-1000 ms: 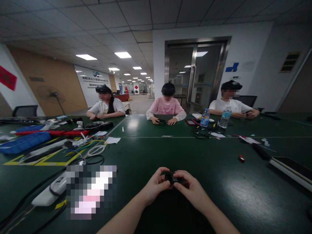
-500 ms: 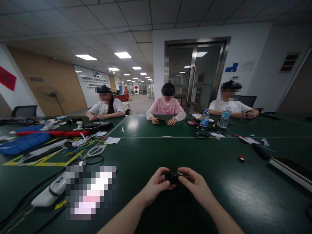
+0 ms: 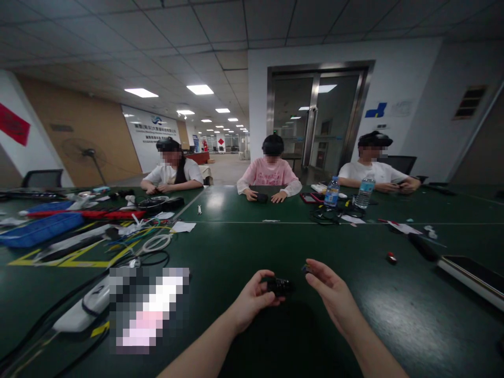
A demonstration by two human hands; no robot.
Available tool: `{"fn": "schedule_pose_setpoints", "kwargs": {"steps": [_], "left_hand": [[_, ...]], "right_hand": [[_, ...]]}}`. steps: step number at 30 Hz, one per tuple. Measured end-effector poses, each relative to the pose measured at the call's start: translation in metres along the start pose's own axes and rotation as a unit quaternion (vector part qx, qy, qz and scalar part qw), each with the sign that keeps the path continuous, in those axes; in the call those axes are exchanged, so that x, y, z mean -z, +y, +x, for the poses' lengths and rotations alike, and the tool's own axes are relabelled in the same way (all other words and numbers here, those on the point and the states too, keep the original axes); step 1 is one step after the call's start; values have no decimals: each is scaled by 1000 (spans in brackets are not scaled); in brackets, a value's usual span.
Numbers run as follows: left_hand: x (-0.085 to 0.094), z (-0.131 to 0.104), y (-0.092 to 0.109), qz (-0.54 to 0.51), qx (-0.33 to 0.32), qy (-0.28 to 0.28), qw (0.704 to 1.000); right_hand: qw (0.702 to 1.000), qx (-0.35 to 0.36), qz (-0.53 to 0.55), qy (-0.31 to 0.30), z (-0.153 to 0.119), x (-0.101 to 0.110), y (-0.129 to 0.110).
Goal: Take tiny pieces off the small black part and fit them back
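Observation:
My left hand (image 3: 258, 294) is closed round a black object (image 3: 280, 285), shiny at its right end, just above the dark green table (image 3: 236, 252). Its fingers and thumb grip the left part of the object. To the right, my right hand (image 3: 325, 281) pinches a small dark piece (image 3: 306, 269) between thumb and fingertips. A gap separates this piece from the black object. What exactly the two things are is too small and dark to tell.
A white power strip (image 3: 81, 310), cables and a blue tray (image 3: 41, 229) lie on the left. Two bottles (image 3: 365, 191) stand farther back right. A small red item (image 3: 391, 258) and a flat device (image 3: 472, 275) lie right. Three people sit across the table.
My right hand has moved right and slightly up, away from the black object, with the small dark piece in its fingertips. My left hand has stayed almost in place.

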State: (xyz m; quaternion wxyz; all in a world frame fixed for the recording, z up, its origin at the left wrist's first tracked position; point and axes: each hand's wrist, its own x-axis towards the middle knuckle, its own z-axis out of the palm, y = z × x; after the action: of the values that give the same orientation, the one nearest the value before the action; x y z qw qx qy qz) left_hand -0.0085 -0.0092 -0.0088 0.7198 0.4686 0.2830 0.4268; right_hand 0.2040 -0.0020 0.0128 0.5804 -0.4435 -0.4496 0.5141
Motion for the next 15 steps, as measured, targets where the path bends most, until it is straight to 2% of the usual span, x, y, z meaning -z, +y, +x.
{"fn": "schedule_pose_setpoints", "kwargs": {"steps": [9,15], "left_hand": [[0,1,-1,-17,-16,8,1000],[0,-1,2,-13,-3,3,1000]], "right_hand": [[987,-51,142,57,0,4,-7],[968,-73,225,79,3,9,-9]]}}
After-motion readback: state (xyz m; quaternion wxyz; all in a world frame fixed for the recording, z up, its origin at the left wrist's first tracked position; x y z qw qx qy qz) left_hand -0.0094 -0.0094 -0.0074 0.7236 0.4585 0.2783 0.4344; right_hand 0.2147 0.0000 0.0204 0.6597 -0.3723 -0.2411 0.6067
